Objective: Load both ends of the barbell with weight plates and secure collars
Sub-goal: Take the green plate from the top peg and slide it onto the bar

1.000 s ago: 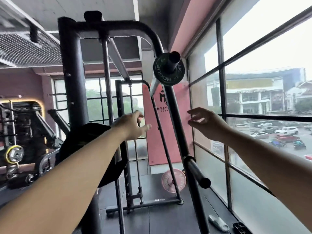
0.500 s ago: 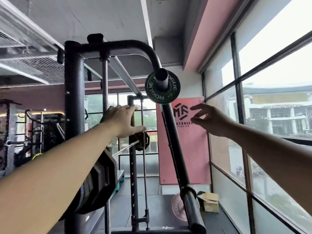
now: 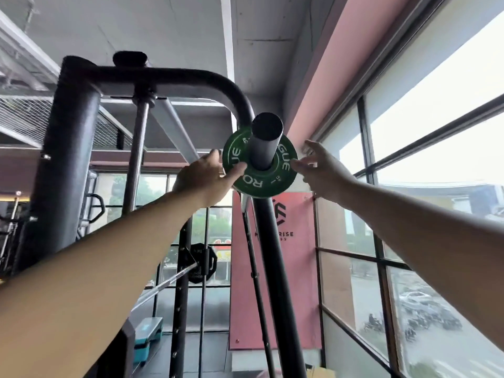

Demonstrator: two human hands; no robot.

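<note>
A small green weight plate [image 3: 253, 184] with white lettering sits on a dark grey sleeve [image 3: 266, 143] that points toward me, high on the black rack. My left hand [image 3: 201, 181] holds the plate's left edge, thumb on the front face and fingers behind the rim. My right hand [image 3: 324, 170] reaches the plate's right edge; its thumb tip touches the rim and the fingers are spread beside it. Lower down, a silver barbell [image 3: 169, 282] runs to a black plate [image 3: 201, 264] on the far side.
The black rack upright [image 3: 62, 159] and curved top tube [image 3: 174, 77] stand at left and above. Large windows [image 3: 436, 159] line the right. A pink banner [image 3: 294, 268] hangs behind the slanted post. A teal step platform [image 3: 148, 331] lies on the floor.
Both hands rose and closed in on the green plate. The left now holds its left edge and the right touches its right edge. The view tilted upward.
</note>
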